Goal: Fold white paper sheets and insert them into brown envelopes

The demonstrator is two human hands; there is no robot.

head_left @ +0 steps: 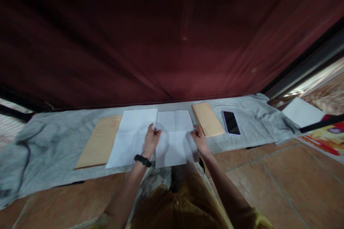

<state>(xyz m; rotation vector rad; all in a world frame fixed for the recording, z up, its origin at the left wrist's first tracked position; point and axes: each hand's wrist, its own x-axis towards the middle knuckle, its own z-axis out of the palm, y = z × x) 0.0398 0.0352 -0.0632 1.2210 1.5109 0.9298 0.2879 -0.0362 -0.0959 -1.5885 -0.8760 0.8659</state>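
A creased white sheet of paper [176, 143] lies in front of me, held at its two side edges. My left hand [152, 137], with a black band on the wrist, pinches its left edge. On the right edge, the fingers of my right hand [198, 137] are closed. Left of it is another white sheet [131, 132] with fold lines, partly under my left hand. Farther left lies a large brown envelope [99, 141] with a small reddish mark. A narrower brown envelope [208, 118] sits just beyond my right hand.
A grey cloth [53, 143] covers the low surface under the papers. A phone with a dark screen [231, 122] lies right of the narrow envelope. Dark red fabric [172, 50] rises behind. Tiled floor [258, 171] runs along the front, with a colourful printed package [326, 137] at right.
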